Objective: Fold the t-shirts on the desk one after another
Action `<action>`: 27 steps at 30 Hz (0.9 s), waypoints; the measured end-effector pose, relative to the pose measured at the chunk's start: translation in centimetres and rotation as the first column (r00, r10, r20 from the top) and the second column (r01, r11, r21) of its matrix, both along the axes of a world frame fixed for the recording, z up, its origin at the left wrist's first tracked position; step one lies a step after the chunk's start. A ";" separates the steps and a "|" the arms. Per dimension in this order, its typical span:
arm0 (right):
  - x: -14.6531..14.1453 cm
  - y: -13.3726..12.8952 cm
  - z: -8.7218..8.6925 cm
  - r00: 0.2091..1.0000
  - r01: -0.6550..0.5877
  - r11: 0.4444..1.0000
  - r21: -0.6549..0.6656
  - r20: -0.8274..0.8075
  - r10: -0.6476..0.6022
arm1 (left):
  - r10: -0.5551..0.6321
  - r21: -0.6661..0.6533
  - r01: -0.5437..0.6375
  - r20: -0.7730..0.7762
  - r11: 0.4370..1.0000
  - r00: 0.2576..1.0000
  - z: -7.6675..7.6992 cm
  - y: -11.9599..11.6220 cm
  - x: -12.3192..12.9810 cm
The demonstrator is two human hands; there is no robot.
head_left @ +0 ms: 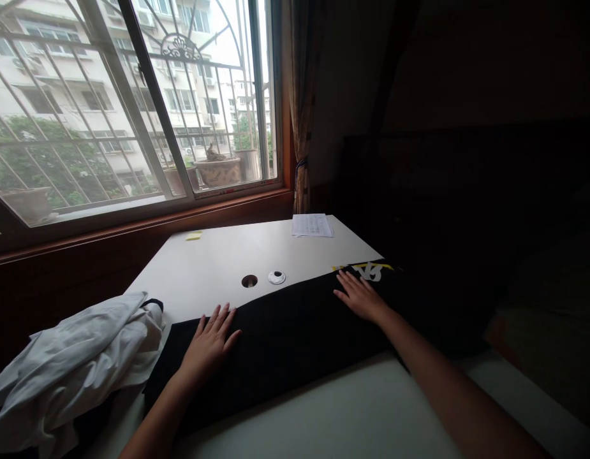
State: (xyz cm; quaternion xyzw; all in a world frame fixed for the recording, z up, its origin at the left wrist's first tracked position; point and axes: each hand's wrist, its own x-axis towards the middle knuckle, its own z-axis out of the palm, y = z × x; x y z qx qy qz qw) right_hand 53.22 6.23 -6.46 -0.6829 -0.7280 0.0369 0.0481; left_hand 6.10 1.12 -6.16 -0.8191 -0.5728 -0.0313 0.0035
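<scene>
A black garment (285, 341) lies flat and folded lengthwise across the white table (218, 255). White lettering and a yellow stripe show near its far right end; its exact kind I cannot make out. My left hand (211, 341) rests palm down on the left part of the cloth, fingers spread, fingertips near the upper edge. On the right part lies my right hand (360, 294), also flat with fingers apart, just beside the lettering. Neither hand grips anything. The garment's right end fades into shadow.
Crumpled white clothes (84, 357) are heaped at the table's left edge. Toward the back lie paper sheets (312, 225) and yellow sticky notes (194, 236). A cable hole (249, 281) and its round cover (277, 277) are just beyond the garment. A barred window (180, 95) stands behind.
</scene>
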 end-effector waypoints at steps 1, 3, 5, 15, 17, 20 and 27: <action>0.5 0.0 -0.1 1.000 0.015 1.000 0.002 -0.003 -0.015 | 0.011 -0.007 -0.011 0.003 1.000 1.000 0.0 0.2 -0.4; 1.2 -0.1 -0.3 1.000 0.026 1.000 0.014 -0.012 -0.026 | 0.041 -0.022 -0.041 0.005 0.999 0.999 0.0 0.5 -1.3; 1.4 -0.1 -0.4 1.000 0.021 0.999 0.038 -0.017 -0.021 | 0.079 -0.032 -0.079 0.003 0.996 0.997 0.0 0.9 -2.4; 3.2 0.0 -1.9 0.998 0.062 0.987 0.146 -0.027 -0.059 | 0.159 -0.125 -0.156 0.015 0.980 0.987 -0.2 1.9 -6.3; 4.2 -0.8 -2.0 0.996 0.093 0.975 0.199 -0.033 -0.088 | 0.169 -0.128 -0.166 0.007 0.978 0.986 -0.2 1.9 -6.4; 6.0 -2.5 -1.8 0.981 0.193 0.947 0.258 -0.046 -0.188 | 0.183 -0.117 -0.182 -0.008 0.976 0.983 -0.2 1.8 -6.1; 9.2 -5.4 -0.7 0.863 0.423 0.906 0.027 -0.316 -0.394 | 0.193 -0.100 -0.193 -0.009 0.976 0.981 -0.2 1.6 -5.8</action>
